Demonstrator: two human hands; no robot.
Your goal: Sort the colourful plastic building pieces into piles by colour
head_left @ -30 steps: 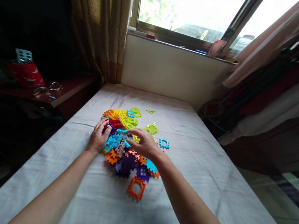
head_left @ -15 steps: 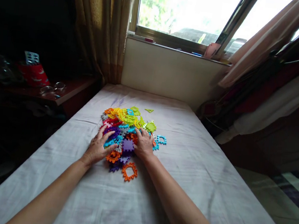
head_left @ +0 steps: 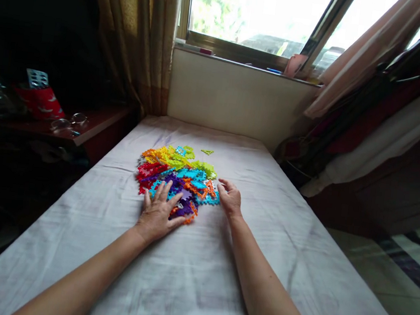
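A heap of flat, notched plastic pieces lies on the cloth-covered surface (head_left: 190, 266). Yellow pieces (head_left: 162, 155) are at its back, red ones (head_left: 150, 171) at the left, blue ones (head_left: 193, 174) and orange ones in the middle and right, purple ones (head_left: 185, 206) nearer the front. My left hand (head_left: 160, 212) rests with spread fingers on the front left of the heap, over blue and purple pieces. My right hand (head_left: 229, 198) is beside the heap's right edge, fingers apart and bent, next to blue pieces; nothing shows in it. A small green triangular piece (head_left: 207, 152) lies apart behind the heap.
On the left a dark red table (head_left: 104, 115) holds a red patterned container (head_left: 42, 102) and glasses (head_left: 70, 122). Behind are a curtain (head_left: 147, 44) and a window with a sill (head_left: 243, 64). Clothes (head_left: 371, 140) hang at the right.
My right hand has moved off the heap to its right side. My left hand has shifted right and nearer. The near orange square and the right-hand blue pieces now lie closer in to the heap.
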